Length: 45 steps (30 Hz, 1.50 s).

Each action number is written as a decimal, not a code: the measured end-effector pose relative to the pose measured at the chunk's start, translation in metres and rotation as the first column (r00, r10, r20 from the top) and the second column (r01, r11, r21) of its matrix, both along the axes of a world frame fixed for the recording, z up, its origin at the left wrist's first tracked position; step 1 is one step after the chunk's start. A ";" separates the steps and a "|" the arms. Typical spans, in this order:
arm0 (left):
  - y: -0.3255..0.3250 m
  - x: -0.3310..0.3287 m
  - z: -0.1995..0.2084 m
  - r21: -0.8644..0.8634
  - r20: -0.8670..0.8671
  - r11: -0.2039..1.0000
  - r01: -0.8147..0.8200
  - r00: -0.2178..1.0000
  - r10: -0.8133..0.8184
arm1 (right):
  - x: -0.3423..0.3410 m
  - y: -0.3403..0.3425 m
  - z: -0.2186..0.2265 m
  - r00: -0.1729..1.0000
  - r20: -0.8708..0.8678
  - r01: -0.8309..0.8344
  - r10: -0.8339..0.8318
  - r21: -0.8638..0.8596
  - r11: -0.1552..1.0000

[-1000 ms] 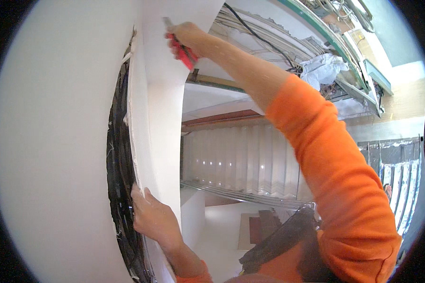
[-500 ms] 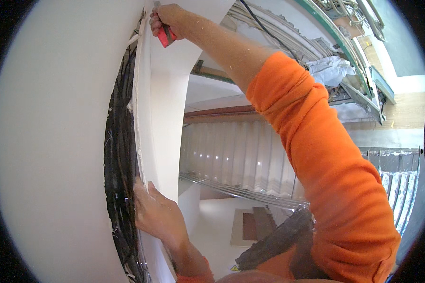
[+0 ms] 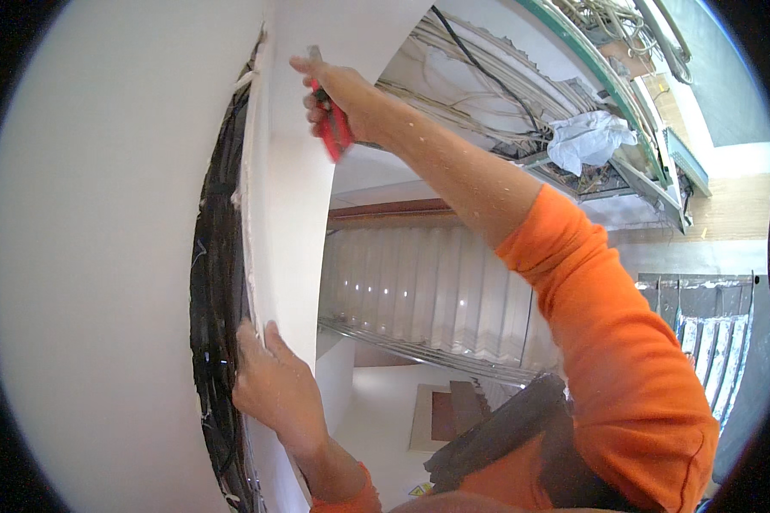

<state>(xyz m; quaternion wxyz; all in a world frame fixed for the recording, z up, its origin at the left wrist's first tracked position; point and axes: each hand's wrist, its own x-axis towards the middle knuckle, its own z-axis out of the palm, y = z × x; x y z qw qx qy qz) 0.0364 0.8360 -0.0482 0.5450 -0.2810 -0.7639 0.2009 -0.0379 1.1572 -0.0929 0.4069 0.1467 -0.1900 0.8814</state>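
My right hand (image 3: 338,98), raised at the upper middle, is closed round a red and black utility knife (image 3: 337,141). The metal tip end of the knife points up past my fingers, and the handle is slightly blurred. It is apart from the white panel's edge. Lower down, my left hand (image 3: 275,385) grips the rough edge of a white plasterboard panel (image 3: 269,248), thumb on one face and fingers over the edge. Left of that edge runs a long, ragged opening (image 3: 218,282) with dark material and cables inside. Part of my left hand's fingers is hidden in the opening.
A smooth white surface (image 3: 103,256) fills the left side. Beyond the panel are corrugated translucent sheeting (image 3: 419,291) and a metal rail (image 3: 428,352). Bundled cables (image 3: 488,77), a black cable (image 3: 479,60) and a crumpled white bag (image 3: 592,141) lie at the upper right.
My right hand has moved down and to the right with the knife, away from the top of the panel's edge. My left hand keeps its grip on the panel, nearly in place.
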 end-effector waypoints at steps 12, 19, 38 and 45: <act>0.005 -0.009 0.011 -0.146 0.085 0.988 0.054 0.995 -0.042 | -0.023 -0.027 0.077 0.970 0.203 0.140 -0.137 -0.001 0.990; -0.002 -0.003 0.009 -0.192 0.170 0.980 0.048 0.985 -0.015 | -0.006 -0.039 0.068 0.877 0.324 0.323 -0.355 0.151 0.934; 0.015 0.051 0.004 -0.055 0.293 0.998 -0.038 0.955 0.052 | 0.048 -0.033 0.082 0.829 0.534 0.057 -0.168 0.218 0.974; -0.033 0.062 -0.022 -0.011 0.380 0.999 0.032 0.925 -0.025 | 0.040 -0.073 0.016 0.671 0.533 0.375 -0.515 0.355 0.856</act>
